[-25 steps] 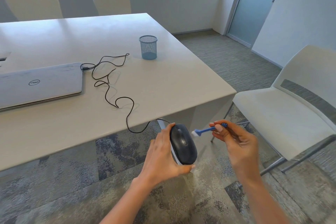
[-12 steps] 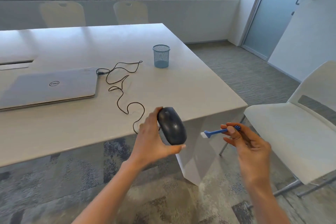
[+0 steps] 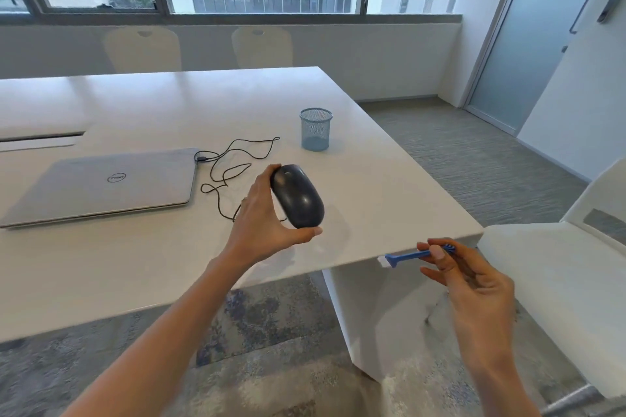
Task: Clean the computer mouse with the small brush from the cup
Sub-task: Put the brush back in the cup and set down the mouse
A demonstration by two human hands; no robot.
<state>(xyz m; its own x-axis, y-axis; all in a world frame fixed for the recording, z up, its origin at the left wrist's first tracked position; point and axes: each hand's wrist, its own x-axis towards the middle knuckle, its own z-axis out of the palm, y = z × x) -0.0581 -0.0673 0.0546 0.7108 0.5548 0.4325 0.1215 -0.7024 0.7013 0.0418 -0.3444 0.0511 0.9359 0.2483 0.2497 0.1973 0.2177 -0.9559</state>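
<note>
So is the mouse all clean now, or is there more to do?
Looks done: the brush is out of the mesh cup. In hand: the left hand holds the mouse above the table; the right hand holds the brush apart from it. Left: I can't tell if the mouse is clean. Both may need putting back.

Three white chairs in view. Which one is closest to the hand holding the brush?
The chair on the right, beside the right hand holding the blue brush. It stands off the table's near corner; the other two chairs are tucked along the far side under the window.
</note>
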